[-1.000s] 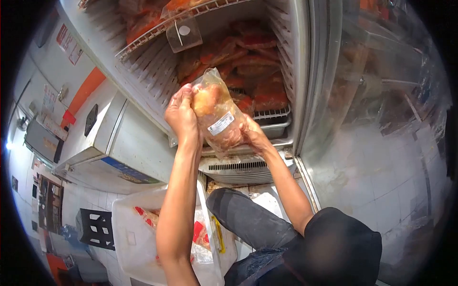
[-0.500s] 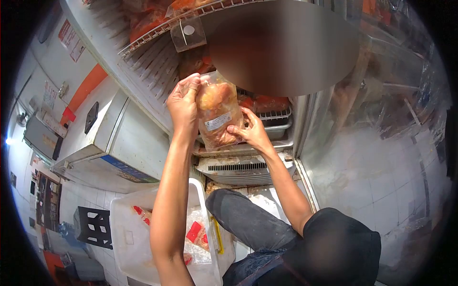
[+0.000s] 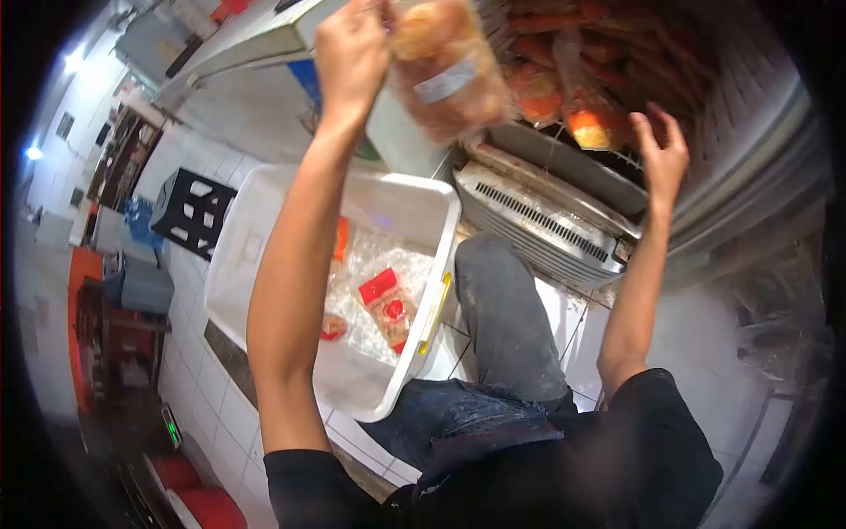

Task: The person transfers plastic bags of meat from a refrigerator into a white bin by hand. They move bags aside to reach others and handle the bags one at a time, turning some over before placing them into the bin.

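Note:
By its top corner, my left hand (image 3: pixel 352 57) grips a clear plastic bag of pale orange-pink food (image 3: pixel 458 48) with a white label (image 3: pixel 443 81) on it. The bag hangs slightly blurred at the top of the view, and its contents look like meat, though I cannot be sure. My right hand (image 3: pixel 663 154) is apart from the bag, fingers spread and holding nothing, in front of the open refrigerator. Just left of those fingers, a clear bag with orange and yellow contents (image 3: pixel 589 123) rests at the edge of the lower shelf.
A white plastic tub (image 3: pixel 448 207) stands on the tiled floor by my bent knee, with several red-marked packets (image 3: pixel 388 309) inside. Below the refrigerator opening is a vented base panel (image 3: pixel 538 216). A black crate (image 3: pixel 189 212) sits beyond the tub.
My right hand has let go of the labelled bag and opened. My left hand still holds it, now nearer the tub's side. The view has turned left and down, showing more of the tub.

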`<state>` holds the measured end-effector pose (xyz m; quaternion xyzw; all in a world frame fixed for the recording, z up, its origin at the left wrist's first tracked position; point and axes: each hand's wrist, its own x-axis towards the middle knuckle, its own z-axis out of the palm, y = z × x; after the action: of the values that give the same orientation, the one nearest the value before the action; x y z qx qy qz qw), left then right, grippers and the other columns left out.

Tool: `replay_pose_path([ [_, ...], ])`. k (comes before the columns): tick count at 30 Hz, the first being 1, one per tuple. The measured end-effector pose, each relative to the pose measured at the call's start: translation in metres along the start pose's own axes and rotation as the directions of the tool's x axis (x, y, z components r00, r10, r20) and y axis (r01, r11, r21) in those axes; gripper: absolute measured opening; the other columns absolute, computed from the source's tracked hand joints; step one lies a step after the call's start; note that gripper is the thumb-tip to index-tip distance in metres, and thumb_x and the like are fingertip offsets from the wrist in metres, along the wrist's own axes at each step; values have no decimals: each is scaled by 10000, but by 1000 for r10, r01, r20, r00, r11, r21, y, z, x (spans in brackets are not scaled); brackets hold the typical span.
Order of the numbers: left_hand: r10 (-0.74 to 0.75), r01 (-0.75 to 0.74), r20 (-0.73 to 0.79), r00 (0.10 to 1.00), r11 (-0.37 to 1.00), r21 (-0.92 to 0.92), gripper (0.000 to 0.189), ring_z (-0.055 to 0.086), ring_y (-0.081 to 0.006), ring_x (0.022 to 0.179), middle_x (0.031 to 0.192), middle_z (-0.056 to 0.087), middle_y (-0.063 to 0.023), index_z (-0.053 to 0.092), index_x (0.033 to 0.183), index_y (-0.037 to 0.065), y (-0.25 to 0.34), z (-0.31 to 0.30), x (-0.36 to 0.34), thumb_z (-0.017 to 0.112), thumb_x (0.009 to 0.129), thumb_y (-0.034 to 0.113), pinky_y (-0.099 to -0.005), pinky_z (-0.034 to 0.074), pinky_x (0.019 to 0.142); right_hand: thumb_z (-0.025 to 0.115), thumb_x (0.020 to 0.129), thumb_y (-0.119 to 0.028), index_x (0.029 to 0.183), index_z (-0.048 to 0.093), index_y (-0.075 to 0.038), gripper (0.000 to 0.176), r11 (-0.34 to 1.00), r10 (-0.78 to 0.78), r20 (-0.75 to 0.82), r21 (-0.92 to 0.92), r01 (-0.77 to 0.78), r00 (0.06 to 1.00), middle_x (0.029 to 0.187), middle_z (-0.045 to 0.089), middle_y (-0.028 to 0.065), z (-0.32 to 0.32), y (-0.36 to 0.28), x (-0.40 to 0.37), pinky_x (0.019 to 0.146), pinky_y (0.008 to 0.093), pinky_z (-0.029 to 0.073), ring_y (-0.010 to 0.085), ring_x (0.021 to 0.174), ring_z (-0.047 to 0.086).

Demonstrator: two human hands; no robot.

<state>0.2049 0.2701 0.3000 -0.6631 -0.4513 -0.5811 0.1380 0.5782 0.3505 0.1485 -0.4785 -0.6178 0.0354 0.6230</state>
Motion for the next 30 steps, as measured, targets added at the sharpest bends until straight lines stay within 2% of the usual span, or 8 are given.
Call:
replay_pose_path([
  [4,-334,343,-78,939,916,208,273,601,-165,685,726,661,-92,667,863,-26,-20,-70,-71,536,958,193,-321,476,659,623,905,-256,1209,635,-82,350,942,200,187,-307,-136,962,1095,679,179,-11,46,31,866,349,506,264,1028,655],
  [5,-411,401,-41,911,854,331,277,608,-155,751,786,672,-81,669,929,-36,-35,-81,-95,531,968,200,-325,483,705,564,920,-211,1237,605,-104,337,642,-175,391,-651,406,904,1122,659,183,-5,106,38,851,347,512,272,1030,646],
  [11,-560,505,-15,829,737,449,263,582,-272,677,763,652,-188,632,842,-77,-143,-88,-266,484,921,126,-398,467,671,629,779,-327,924,716,-69,309,625,32,372,-732,271,928,1037,675,179,18,111,60,831,424,486,336,969,634],
  [16,-713,714,-45,699,694,91,228,637,-245,841,894,688,-162,673,912,-50,-163,-41,-396,491,930,87,-378,486,790,643,767,-307,927,712,-70,294,740,136,367,-656,152,920,983,677,178,9,88,53,859,433,475,348,951,628],
  [19,-706,729,255,661,685,5,239,642,-256,840,877,688,-156,665,876,-32,-154,-16,-473,482,946,104,-389,489,788,649,790,-235,1060,682,-68,319,876,101,288,-479,52,952,1035,672,182,2,79,44,898,424,471,356,1002,619],
  [21,-741,818,502,446,565,107,267,619,-233,756,795,663,-165,634,854,-46,-189,-2,-565,484,953,151,-399,474,691,660,803,-205,1132,654,-69,357,938,213,313,-329,-105,925,1103,660,185,14,65,40,925,412,462,354,1051,607],
  [26,-711,900,656,255,422,107,204,568,-152,695,699,617,-97,629,847,-59,-131,-14,-536,502,907,89,-374,472,622,681,690,-700,1038,707,-50,738,778,600,575,-581,-239,556,892,706,184,43,-3,40,811,384,506,303,869,676],
  [30,-736,867,636,229,451,209,216,616,-174,699,802,654,-83,676,882,-24,-89,-44,-452,609,909,180,-312,544,644,699,677,-626,906,719,9,675,840,137,485,-519,158,864,819,702,204,87,8,-17,821,400,519,329,858,687],
])
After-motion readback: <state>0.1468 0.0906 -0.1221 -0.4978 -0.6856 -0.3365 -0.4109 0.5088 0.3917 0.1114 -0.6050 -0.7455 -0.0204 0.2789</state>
